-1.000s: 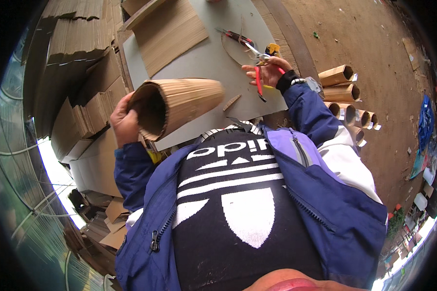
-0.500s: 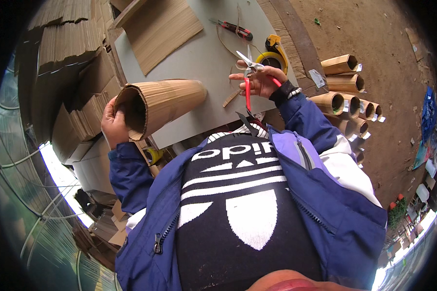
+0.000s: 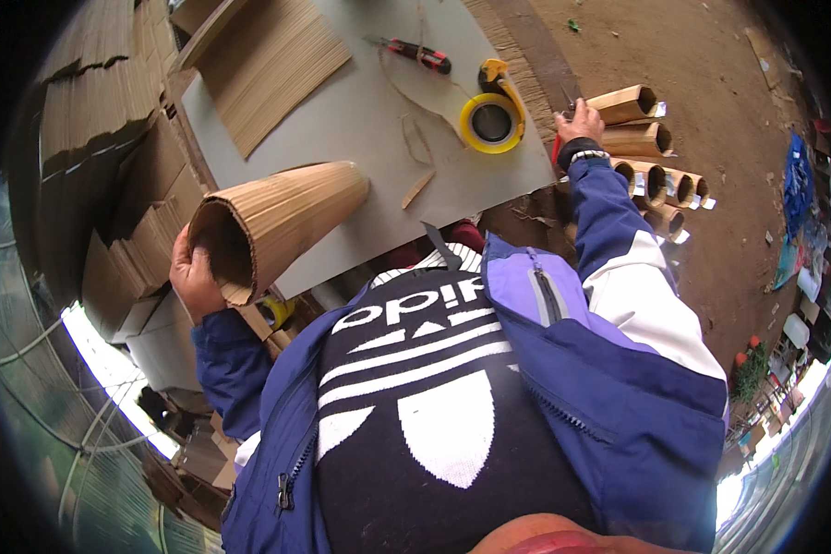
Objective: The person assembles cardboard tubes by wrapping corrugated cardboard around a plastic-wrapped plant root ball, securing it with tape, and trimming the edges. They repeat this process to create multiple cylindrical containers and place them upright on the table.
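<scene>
My left hand (image 3: pixel 197 280) grips the rim of a corrugated cardboard tube (image 3: pixel 295 217), thumb inside its open end. The tube lies slanted over the near left part of a pale table (image 3: pixel 342 138), its far end pointing to the right. At the table's right edge, my right hand (image 3: pixel 582 126) is closed round a pair of pruning shears; a bit of red handle (image 3: pixel 557 148) shows, and most of the tool is hidden. Close to that hand on the table is a yellow tape dispenser (image 3: pixel 492 122). A red and black utility knife (image 3: pixel 420 55) lies farther back.
A flat corrugated sheet (image 3: pixel 272 74) covers the far left of the table. Thin strips (image 3: pixel 417 189) lie near its middle. Several finished cardboard tubes (image 3: pixel 639 140) are stacked beyond the right edge, over brown ground (image 3: pixel 692 55). Piled cardboard (image 3: pixel 92 102) stands at the left.
My right hand has moved right with the shears, from above the table to its right edge beside the stacked tubes. My left hand keeps its hold on the tube; the whole view has shifted slightly.
</scene>
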Tool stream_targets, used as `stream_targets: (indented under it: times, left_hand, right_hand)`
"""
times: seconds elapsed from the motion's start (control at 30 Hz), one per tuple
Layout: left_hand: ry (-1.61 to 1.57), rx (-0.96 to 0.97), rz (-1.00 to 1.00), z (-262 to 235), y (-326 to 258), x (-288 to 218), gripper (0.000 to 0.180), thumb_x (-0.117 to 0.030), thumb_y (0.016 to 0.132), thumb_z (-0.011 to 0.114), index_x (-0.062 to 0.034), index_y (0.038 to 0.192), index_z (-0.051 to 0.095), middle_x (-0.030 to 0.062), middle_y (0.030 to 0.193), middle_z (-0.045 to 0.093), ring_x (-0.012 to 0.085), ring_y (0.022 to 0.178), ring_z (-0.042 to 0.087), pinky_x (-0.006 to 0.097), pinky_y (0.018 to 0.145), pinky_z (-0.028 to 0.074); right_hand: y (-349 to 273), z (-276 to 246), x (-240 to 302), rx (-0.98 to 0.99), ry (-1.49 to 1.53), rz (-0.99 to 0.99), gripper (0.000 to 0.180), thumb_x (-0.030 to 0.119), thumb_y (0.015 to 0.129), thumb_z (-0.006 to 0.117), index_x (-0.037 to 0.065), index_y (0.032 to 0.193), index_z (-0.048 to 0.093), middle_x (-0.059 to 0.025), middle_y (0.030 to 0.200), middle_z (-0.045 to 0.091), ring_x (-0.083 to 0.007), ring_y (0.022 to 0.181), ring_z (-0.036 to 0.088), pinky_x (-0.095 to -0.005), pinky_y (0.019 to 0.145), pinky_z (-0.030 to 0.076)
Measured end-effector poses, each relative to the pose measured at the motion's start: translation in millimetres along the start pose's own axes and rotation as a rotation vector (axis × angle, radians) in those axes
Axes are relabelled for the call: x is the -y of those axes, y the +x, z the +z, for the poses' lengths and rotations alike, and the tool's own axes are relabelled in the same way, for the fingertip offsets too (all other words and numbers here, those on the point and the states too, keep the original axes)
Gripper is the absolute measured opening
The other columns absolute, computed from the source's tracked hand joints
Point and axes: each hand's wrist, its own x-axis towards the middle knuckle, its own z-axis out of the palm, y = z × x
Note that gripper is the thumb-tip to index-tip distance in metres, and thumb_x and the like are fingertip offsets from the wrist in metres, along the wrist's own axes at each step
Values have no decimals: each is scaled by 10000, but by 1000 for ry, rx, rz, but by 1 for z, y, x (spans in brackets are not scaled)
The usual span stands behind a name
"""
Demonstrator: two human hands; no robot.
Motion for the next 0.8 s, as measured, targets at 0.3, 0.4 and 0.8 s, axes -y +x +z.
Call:
stream_targets:
  times: [0.3,0.4,0.8]
  left_hand:
    - [-141,28,-48,6,-10,-7,330,-85,1001,586,47,1304,602,120,1239,672,192,1136,629,328,1046,462]
    - [-183,35,-53,11,-14,-11,327,-76,1009,573,49,1310,599,118,1245,670,195,1147,624,329,1054,455]
    - [-228,64,-54,16,-33,-26,326,-84,1030,535,64,1317,583,122,1240,668,190,1152,618,317,1055,448]
  right_hand:
    - [-68,-28,146,-270,412,-734,595,165,730,783,60,1282,590,-173,1234,613,-362,1178,559,-468,1010,454]
    - [-49,-17,213,-228,121,-693,591,291,744,826,105,1261,607,-133,1249,619,-309,1151,582,-459,953,474]
    - [-68,33,284,414,-138,-322,557,511,914,686,132,1296,541,-141,1334,582,-351,1209,606,-448,992,518]
